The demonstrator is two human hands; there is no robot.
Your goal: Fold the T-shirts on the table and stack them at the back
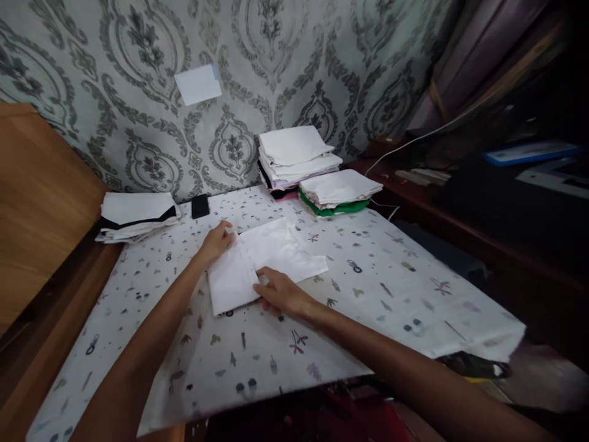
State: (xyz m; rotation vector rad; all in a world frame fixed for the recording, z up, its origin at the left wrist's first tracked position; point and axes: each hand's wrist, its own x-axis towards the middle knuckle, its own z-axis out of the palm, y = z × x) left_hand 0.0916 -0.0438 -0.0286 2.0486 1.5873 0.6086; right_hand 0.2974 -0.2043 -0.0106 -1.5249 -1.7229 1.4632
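Note:
A white cloth garment [276,248] lies partly folded on the patterned tablecloth [368,294], its left part doubled over and a narrow end pointing right. My left hand [217,242] is at the upper left corner of the fold, its fingers closed on the cloth. At the fold's right edge, near the front, my right hand [280,291] pinches the white fabric between thumb and fingers. Both hands touch the same garment.
Folded cloths [138,212] are stacked at the back left, beside a black phone [200,206]. Two more stacks stand at the back right, a taller one [297,153] and one with a green layer [340,193]. A wooden panel [41,202] borders the left.

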